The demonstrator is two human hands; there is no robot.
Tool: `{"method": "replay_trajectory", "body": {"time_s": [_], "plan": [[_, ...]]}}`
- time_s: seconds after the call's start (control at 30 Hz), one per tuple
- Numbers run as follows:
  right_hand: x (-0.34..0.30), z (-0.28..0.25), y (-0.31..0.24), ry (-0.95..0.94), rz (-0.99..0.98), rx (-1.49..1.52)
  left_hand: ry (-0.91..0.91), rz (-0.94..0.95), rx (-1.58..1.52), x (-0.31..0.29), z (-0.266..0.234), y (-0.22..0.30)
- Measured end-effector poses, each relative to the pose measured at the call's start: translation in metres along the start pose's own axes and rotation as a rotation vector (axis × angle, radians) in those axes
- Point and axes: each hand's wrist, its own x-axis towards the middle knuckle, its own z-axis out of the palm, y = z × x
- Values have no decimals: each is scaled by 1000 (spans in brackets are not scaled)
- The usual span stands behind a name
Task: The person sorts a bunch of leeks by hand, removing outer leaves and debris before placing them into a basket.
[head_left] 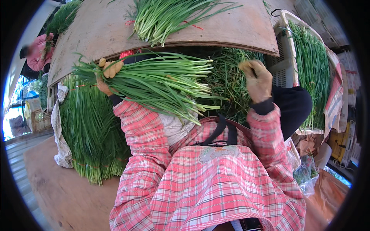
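Observation:
My left hand [110,71] is closed around the leafy end of a bunch of garlic chives [162,79]. The bunch lies sideways across my lap, its pale cut ends fanned out to the right. Beyond those ends, apart from the bunch, my right hand [256,79] is raised with its fingers curled in toward the thumb. Whether anything small is pinched there I cannot make out. Below and between the hands lies a heap of loose, tangled green trimmings [231,77].
A wooden board [96,30] ahead carries another bunch of chives [165,19] by a red tie. More chives [92,131] are stacked at my left. A plastic crate [283,57] of upright chives [310,73] stands at right. Far left is another person [39,52] in pink.

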Motion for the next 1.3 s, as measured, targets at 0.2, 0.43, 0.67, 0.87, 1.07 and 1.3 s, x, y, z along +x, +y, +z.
{"method": "replay_trajectory", "body": {"time_s": [0.2,0.43,0.67,0.87,1.07,1.3], "plan": [[-34,24,-47,-340,-240,-123,4,74,9,4,5,-6],[-58,17,-5,-246,-199,-158,52,118,-16,3,6,0],[-59,-9,-9,-467,-44,-227,81,102,83,-6,-19,27],[-42,70,-48,-259,-189,13,102,75,148,1,-11,13],[-43,-15,39,-460,107,-585,382,195,209,-16,-20,37],[-40,60,-13,-778,494,870,206,-188,266,-13,-46,57]]}}
